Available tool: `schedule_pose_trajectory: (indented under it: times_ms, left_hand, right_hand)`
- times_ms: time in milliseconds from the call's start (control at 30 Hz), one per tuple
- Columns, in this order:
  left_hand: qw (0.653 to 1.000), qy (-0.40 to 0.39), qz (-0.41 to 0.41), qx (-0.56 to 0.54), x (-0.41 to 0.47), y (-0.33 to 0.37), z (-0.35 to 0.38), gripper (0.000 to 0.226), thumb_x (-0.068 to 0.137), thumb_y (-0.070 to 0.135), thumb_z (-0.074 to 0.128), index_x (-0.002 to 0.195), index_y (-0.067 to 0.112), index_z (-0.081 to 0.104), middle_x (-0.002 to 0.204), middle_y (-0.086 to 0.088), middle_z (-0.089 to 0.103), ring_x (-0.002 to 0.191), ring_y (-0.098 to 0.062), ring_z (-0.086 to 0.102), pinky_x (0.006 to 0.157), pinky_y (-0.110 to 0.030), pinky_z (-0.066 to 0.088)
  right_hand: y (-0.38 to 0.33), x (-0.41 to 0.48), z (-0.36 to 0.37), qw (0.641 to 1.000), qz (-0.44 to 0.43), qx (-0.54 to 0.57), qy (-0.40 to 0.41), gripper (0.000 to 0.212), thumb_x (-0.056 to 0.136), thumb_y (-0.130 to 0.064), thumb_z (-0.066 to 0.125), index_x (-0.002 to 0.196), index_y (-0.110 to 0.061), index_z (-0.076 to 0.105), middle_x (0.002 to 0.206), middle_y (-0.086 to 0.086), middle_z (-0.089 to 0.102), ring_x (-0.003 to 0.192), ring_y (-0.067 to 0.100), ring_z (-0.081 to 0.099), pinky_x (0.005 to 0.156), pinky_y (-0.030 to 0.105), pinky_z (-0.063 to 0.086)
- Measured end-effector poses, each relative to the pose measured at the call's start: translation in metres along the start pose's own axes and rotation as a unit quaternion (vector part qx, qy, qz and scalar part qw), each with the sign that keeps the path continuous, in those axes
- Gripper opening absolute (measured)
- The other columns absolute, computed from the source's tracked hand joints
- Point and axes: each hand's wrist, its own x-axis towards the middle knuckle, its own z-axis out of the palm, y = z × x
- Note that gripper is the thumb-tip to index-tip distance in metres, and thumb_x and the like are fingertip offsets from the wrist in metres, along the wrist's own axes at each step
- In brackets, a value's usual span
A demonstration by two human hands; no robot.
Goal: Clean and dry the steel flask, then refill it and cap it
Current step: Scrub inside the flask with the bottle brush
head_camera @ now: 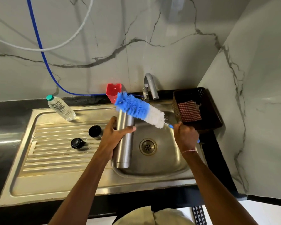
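Just past the front edge of the black worktop (6, 114), the steel sink (136, 181) is set in, with its basin to the right and its ribbed drainboard (55, 159) to the left. The steel flask (125, 143) is held over the basin's left side. Its long axis runs near to far: the base is toward the front rim and the mouth points away, toward the back wall. The left grip (115, 132) is wrapped round the flask's upper half, thumb across the front.

To the right, bare basin floor shows around the drain (148, 146), between the flask and the right grip (186, 135). That grip is curled tight round the blue handle of a bottle brush (136, 109). The brush slants far and left — white bristles by the handle, blue ones at the tip, which covers the flask's mouth. Whether the two touch cannot be told.

On the drainboard, well apart from the flask, sit a black stopper (77, 143) and a steel cup lid (95, 132). A water bottle (60, 107) is at its far edge.

A dark basket (199, 95) holding a checked cloth (189, 111) sits beyond the basin on the right. At the back edge are the tap (150, 85) and a red holder (113, 90) — a blue hose (39, 46) climbs the wall.
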Motion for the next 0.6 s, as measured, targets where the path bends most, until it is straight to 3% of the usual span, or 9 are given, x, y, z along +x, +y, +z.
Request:
schedule_pose_trajectory:
  times_ms: [233,300,400,500,600]
  left_hand:
    - [0.999,-0.012,0.009,0.034,0.003,0.000,0.016,0.044,0.079,0.027,0.084,0.117,0.033,0.062,0.104,0.002,0.074,0.097,-0.021,0.071,0.085,-0.040,0.058]
    - [1.000,-0.005,-0.008,-0.006,0.003,0.001,0.008,0.058,0.071,0.030,0.092,0.119,0.027,0.059,0.104,-0.002,0.075,0.096,-0.023,0.074,0.086,-0.044,0.059]
    - [0.999,-0.018,-0.032,-0.040,0.002,0.003,-0.003,0.077,0.059,0.031,0.097,0.123,0.020,0.055,0.107,-0.007,0.076,0.095,-0.027,0.076,0.086,-0.047,0.061]
    - [0.998,-0.042,-0.021,-0.040,-0.001,0.003,0.001,0.054,0.078,0.020,0.089,0.123,0.024,0.059,0.106,-0.007,0.077,0.092,-0.030,0.076,0.080,-0.042,0.061]
    - [0.999,-0.033,-0.009,-0.008,-0.001,0.003,0.008,0.038,0.084,0.025,0.081,0.118,0.029,0.064,0.099,0.001,0.077,0.092,-0.020,0.075,0.078,-0.035,0.058]
  right_hand:
    - [-0.045,0.025,0.004,0.998,-0.023,0.062,-0.005,0.056,0.097,-0.021,0.045,0.042,-0.015,0.049,0.036,-0.003,0.035,0.030,0.017,0.024,0.046,0.016,0.009]
    - [-0.024,0.015,0.001,0.999,-0.019,0.025,0.008,0.061,0.101,-0.019,0.040,0.041,-0.015,0.047,0.034,-0.001,0.037,0.027,0.017,0.028,0.049,0.014,0.005]
    - [-0.007,0.002,-0.002,1.000,0.009,-0.003,0.014,0.065,0.103,-0.021,0.035,0.040,-0.013,0.047,0.034,0.005,0.041,0.026,0.021,0.038,0.050,0.017,0.015]
    - [-0.033,0.014,-0.004,0.999,-0.010,0.036,0.006,0.054,0.095,-0.018,0.046,0.041,-0.013,0.049,0.034,0.000,0.037,0.027,0.019,0.028,0.049,0.014,0.011]
    - [-0.060,0.031,-0.003,0.996,-0.023,0.083,-0.022,0.053,0.097,-0.022,0.046,0.045,-0.016,0.051,0.037,-0.002,0.037,0.032,0.015,0.023,0.046,0.015,0.009]
